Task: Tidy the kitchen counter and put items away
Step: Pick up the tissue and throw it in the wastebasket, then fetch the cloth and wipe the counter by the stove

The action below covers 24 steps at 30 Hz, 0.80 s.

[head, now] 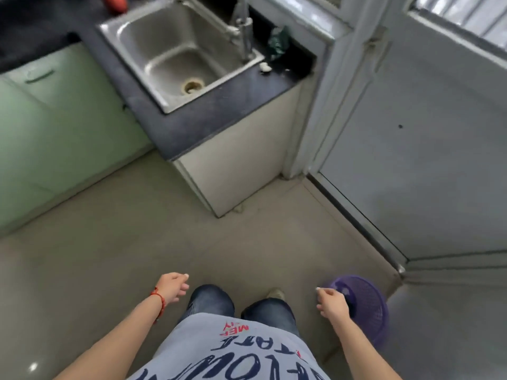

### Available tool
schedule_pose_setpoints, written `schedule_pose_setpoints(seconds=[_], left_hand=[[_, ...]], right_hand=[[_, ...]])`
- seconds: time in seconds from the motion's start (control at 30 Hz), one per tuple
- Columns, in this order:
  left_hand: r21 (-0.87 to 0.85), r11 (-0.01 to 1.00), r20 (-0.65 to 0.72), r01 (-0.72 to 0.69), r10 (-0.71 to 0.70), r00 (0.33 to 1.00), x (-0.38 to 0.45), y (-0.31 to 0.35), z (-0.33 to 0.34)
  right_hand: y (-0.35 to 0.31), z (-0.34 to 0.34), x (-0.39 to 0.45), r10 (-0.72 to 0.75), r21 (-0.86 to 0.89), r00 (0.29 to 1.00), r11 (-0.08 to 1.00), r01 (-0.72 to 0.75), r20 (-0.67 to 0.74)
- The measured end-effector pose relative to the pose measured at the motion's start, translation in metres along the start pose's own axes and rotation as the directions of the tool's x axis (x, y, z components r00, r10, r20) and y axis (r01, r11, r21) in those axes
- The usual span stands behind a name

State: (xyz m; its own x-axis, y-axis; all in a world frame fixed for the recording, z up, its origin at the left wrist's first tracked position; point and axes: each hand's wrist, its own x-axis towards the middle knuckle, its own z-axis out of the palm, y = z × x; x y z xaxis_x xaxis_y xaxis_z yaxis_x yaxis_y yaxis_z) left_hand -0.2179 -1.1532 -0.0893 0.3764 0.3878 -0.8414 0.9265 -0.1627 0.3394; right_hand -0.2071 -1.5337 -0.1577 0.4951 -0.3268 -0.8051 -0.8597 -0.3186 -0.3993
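Note:
I stand on the kitchen floor and look down. My left hand (171,287) hangs in front of my left thigh with the fingers loosely curled and nothing in it. My right hand (332,300) is low on the right, fingers apart, just left of a purple mesh basket (365,303) that stands on the floor. Nothing shows in that hand. Ahead is the dark counter (208,116) with a steel sink (175,50). A small white piece (265,67) and a crumpled dark green wrapper (278,42) lie on the counter to the right of the tap (245,37).
A red object (115,2) lies on the counter at the far left. Green cabinet doors (55,127) run under the counter. A grey door (428,133) and its frame close off the right side. The floor between me and the counter is bare tile.

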Motion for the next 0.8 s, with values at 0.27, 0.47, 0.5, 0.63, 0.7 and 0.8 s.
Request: schedule_pose_setpoints(seconds=[0.27,0.47,0.5,0.63,0.7,0.8], left_hand=[[-0.38,0.912,-0.06,0.151,-0.187,0.98,0.009,-0.106,-0.086],[-0.56,0.792,-0.061,0.245,-0.334,0.941,0.02,-0.186,-0.142],[-0.586,0.767,-0.051,0.261,-0.357,0.933,0.019,-0.197,-0.149],[-0.71,0.643,-0.007,0.287,-0.414,0.91,0.017,-0.228,-0.172],[-0.758,0.586,0.01,0.286,-0.427,0.904,0.016,-0.237,-0.184],[-0.841,0.475,0.026,0.261,-0.446,0.895,0.022,-0.246,-0.204]], right_hand=[[-0.097,0.115,-0.005,-0.136,-0.33,0.973,0.924,0.193,0.188],[-0.156,0.222,-0.057,-0.198,-0.482,0.921,0.804,0.348,0.335],[-0.164,0.238,-0.063,-0.207,-0.502,0.911,0.78,0.373,0.356],[-0.192,0.293,-0.088,-0.234,-0.537,0.879,0.717,0.444,0.415],[-0.206,0.319,-0.098,-0.238,-0.56,0.864,0.678,0.475,0.444],[-0.226,0.359,-0.112,-0.206,-0.585,0.839,0.634,0.506,0.503]])
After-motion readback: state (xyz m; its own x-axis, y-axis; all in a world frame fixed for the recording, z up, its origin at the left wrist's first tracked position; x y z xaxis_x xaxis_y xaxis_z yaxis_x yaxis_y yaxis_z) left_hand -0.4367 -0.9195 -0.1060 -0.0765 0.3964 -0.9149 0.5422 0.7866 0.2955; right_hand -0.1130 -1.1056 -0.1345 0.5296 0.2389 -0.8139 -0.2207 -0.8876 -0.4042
